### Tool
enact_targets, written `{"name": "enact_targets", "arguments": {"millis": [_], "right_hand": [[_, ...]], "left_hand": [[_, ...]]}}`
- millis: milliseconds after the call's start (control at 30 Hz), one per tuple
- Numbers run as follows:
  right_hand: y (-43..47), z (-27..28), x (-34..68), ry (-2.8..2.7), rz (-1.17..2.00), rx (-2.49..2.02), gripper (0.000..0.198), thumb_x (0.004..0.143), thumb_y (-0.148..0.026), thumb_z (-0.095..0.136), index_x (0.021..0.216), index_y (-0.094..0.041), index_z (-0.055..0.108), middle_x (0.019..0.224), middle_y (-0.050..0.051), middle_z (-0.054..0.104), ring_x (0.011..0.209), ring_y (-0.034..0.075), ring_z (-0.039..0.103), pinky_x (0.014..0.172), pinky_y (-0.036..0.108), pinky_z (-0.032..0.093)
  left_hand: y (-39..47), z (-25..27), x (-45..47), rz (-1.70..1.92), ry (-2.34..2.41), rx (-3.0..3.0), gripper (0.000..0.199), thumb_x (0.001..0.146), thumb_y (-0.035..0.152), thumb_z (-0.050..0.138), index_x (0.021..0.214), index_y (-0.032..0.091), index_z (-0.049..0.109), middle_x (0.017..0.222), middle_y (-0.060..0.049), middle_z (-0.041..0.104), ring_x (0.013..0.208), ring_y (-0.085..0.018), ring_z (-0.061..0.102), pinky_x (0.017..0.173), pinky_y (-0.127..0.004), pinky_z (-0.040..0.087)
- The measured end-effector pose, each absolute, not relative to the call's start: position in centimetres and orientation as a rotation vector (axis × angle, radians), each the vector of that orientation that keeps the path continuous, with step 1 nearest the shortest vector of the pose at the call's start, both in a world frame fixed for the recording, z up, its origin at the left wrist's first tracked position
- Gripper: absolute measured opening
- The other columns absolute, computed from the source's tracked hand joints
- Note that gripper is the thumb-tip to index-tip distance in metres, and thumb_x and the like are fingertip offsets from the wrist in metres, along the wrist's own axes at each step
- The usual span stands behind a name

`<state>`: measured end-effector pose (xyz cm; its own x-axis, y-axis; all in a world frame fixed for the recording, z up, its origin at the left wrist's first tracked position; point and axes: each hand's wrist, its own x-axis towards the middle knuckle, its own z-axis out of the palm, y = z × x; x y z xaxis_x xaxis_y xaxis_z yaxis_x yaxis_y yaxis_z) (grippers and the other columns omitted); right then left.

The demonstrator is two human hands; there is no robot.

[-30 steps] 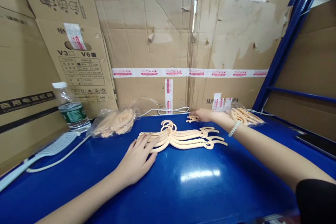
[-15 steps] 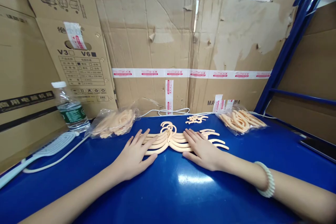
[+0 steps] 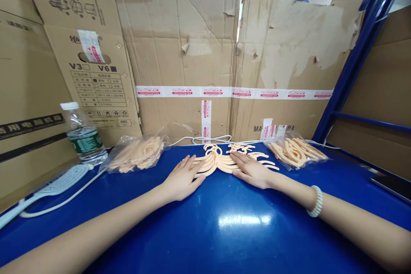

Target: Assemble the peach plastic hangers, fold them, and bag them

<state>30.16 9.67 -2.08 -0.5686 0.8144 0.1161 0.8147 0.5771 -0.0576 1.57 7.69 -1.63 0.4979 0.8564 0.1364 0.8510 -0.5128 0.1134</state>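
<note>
A row of peach-coloured curved pieces (image 3: 224,163), shaped like small clothes hangers with hooked tops, lies overlapped on the blue table (image 3: 205,231). My left hand (image 3: 183,178) rests with fingers spread over the left arms of the row. Over the right arms lies my right hand (image 3: 252,172), its fingers stretched flat and its thumb apart. Both palms face down, hiding part of the pieces. Curved tips stick out beyond the right hand. Just behind it sit some small curly peach pieces (image 3: 240,148).
Clear bags of similar pieces stand at the left (image 3: 138,154) and right (image 3: 295,150). Further left are a water bottle (image 3: 84,139) and a pale blue brush-like item (image 3: 62,182). A dark phone-like slab (image 3: 393,186) lies far right. Cardboard (image 3: 180,60) walls the back.
Both hands and the row of curved pieces have shifted away from me and slightly right, closer to the small curly pieces. The hands stay flat on the row.
</note>
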Motion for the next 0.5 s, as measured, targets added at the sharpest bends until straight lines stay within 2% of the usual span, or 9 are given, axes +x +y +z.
{"name": "enact_targets", "arguments": {"millis": [200, 300, 400, 500], "right_hand": [[10.0, -2.7, 30.5, -2.615, 0.000, -1.326, 0.070, 0.095, -0.054, 0.033, 0.149, -0.008, 0.031, 0.156, 0.021, 0.025, 0.145, 0.031, 0.022, 0.117, 0.048, 0.021], [11.2, -1.7, 31.8, -2.409, -0.107, -1.292, 0.063, 0.096, -0.046, 0.036, 0.144, -0.006, 0.036, 0.151, 0.022, 0.034, 0.140, 0.030, 0.032, 0.114, 0.046, 0.029], [13.4, 0.1, 34.0, -2.238, -0.211, -1.338, 0.044, 0.094, -0.033, 0.042, 0.127, -0.009, 0.056, 0.124, 0.020, 0.059, 0.117, 0.028, 0.055, 0.100, 0.041, 0.044], [15.7, 1.3, 35.3, -2.318, -0.189, -1.448, 0.025, 0.088, -0.024, 0.049, 0.099, -0.014, 0.070, 0.101, 0.013, 0.069, 0.098, 0.025, 0.063, 0.089, 0.036, 0.049]], "left_hand": [[7.5, -1.5, 1.3, 0.304, 1.560, 2.687, 0.059, 0.096, 0.051, 0.035, 0.148, 0.024, 0.034, 0.156, -0.014, 0.029, 0.144, -0.037, 0.021, 0.111, -0.059, 0.025], [5.7, -1.6, 0.8, 0.420, 1.545, 2.813, 0.057, 0.093, 0.041, 0.045, 0.145, 0.021, 0.039, 0.155, -0.016, 0.031, 0.142, -0.039, 0.024, 0.110, -0.062, 0.025], [3.0, -1.6, 0.2, 0.643, 1.242, 3.005, 0.047, 0.090, 0.024, 0.048, 0.137, 0.020, 0.046, 0.147, -0.016, 0.041, 0.135, -0.033, 0.038, 0.107, -0.055, 0.035], [0.8, -1.5, -0.1, 0.658, 0.836, 3.090, 0.033, 0.091, 0.012, 0.042, 0.120, 0.021, 0.056, 0.131, -0.013, 0.055, 0.117, -0.027, 0.053, 0.095, -0.043, 0.046]]}}
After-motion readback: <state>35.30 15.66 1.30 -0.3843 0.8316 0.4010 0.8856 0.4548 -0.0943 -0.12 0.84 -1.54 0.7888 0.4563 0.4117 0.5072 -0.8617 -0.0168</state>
